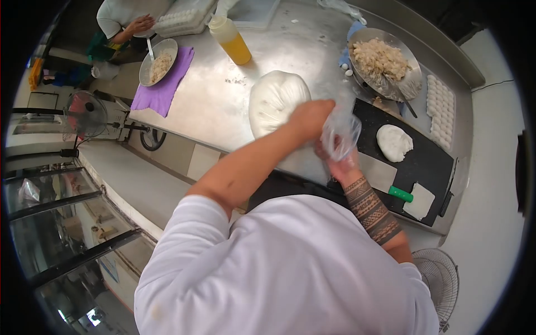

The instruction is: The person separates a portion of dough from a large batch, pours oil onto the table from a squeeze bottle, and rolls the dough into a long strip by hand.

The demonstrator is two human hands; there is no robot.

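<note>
Just right of a large plastic-covered white dough mass [279, 97], my left hand [312, 118] is closed on a thin clear plastic bag [341, 134]. My right hand [341, 166], on the tattooed forearm, is under and beside this plastic, which partly hides its fingers. To the right, a round flattened piece of dough [393, 143] lies on a black board [365, 120]. A green-handled tool [401, 194] rests near my right forearm, its handle touching a pale square piece [420, 202].
A bowl of chunky filling [385, 56] stands at the back right beside a tray of white rounds [440, 111]. A yellow squeeze bottle [230, 42] stands at the back. Far left are a second bowl [146, 72], a purple cloth [167, 92] and another person's hand [139, 24].
</note>
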